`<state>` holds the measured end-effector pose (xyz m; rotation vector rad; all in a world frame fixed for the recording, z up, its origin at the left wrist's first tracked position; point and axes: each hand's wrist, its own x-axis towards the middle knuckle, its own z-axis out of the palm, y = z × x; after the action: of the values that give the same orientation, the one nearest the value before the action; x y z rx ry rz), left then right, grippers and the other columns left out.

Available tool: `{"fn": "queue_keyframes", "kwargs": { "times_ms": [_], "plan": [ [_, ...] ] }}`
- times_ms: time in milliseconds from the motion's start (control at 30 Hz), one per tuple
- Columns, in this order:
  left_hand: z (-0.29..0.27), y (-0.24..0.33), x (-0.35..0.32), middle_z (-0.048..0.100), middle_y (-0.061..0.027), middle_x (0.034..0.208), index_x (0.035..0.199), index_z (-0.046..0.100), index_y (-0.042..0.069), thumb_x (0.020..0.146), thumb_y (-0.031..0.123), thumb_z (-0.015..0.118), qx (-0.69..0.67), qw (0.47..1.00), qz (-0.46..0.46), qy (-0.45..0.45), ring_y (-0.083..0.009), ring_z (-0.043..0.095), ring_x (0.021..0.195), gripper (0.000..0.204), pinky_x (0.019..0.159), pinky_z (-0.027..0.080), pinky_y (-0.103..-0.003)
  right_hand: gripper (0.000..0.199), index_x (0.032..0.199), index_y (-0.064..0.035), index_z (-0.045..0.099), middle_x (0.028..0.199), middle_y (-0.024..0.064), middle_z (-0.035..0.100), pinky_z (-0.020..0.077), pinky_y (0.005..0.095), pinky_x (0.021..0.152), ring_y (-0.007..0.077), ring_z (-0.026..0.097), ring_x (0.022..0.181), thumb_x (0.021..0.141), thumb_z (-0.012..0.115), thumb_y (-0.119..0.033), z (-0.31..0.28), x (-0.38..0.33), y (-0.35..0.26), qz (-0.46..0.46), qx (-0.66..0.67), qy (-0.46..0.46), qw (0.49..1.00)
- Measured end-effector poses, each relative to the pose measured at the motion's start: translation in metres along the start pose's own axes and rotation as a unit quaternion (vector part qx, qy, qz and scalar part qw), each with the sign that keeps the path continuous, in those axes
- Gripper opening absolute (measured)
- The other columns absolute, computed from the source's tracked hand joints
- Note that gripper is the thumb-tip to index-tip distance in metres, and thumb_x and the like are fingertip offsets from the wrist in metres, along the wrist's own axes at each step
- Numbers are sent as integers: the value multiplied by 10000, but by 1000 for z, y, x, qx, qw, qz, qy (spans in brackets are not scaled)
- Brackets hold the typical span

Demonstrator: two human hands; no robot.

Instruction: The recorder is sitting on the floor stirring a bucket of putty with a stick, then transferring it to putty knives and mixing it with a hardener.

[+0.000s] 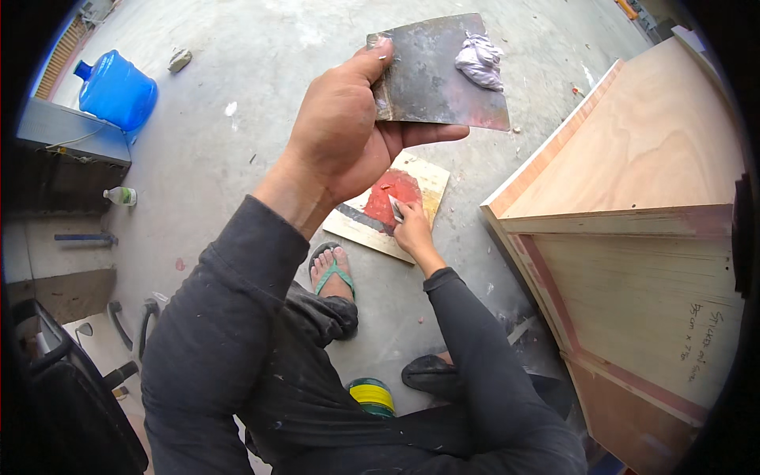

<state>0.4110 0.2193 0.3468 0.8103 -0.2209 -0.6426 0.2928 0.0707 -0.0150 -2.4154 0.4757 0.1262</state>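
My left hand [336, 127] is raised and closed on a flat, dark metal plate [419, 75], thumb on top and fingers underneath. A lump of pale pinkish putty [480, 62] sticks near the plate's right edge. Lower down, my right hand [414, 231] grips a small pale scraper [396, 208], most of it hidden by the fingers. The scraper is over a red paste patch [400, 187] spread on a light wooden board [366, 239] lying on the floor. My left wrist hides part of that board.
At the right stands a large wooden cabinet-like piece [602, 150] with plywood faces. A green and yellow can [370, 396] sits near my feet. Leftward are a blue water jug [119, 91], a small bottle [120, 195] and a black bag-like object [67, 396]. A stone [180, 60] lies on the concrete.
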Motion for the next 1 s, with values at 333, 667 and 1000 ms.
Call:
{"fn": "queue_keyframes", "kwargs": {
  "times_ms": [333,667,1000],
  "plan": [
    [-8,1,3,540,-256,1396,1490,323,-18,1137,348,252,16,1000,4,-8,-408,621,1260,513,1031,602,-536,423,1373,-161,638,1374,121,517,361,595,1041,347,453,1312,952,600,-185,33,27,-38,54,-169,4,984],
    [-7,1,3,585,-233,1358,1470,376,-25,1140,351,264,1,1000,-5,6,-387,639,1241,513,1009,605,-560,346,1253,-107,720,1280,142,656,394,579,1089,358,591,1237,940,588,-173,0,39,-45,43,-184,-167,968],
    [-5,-2,10,615,-223,1320,1461,403,-35,1129,371,258,25,998,-55,3,-363,677,1183,544,957,636,-507,476,1487,-64,463,1336,157,643,571,621,967,349,677,1180,1017,492,1,-124,-38,-35,139,710,-156,673]
  ]
}}
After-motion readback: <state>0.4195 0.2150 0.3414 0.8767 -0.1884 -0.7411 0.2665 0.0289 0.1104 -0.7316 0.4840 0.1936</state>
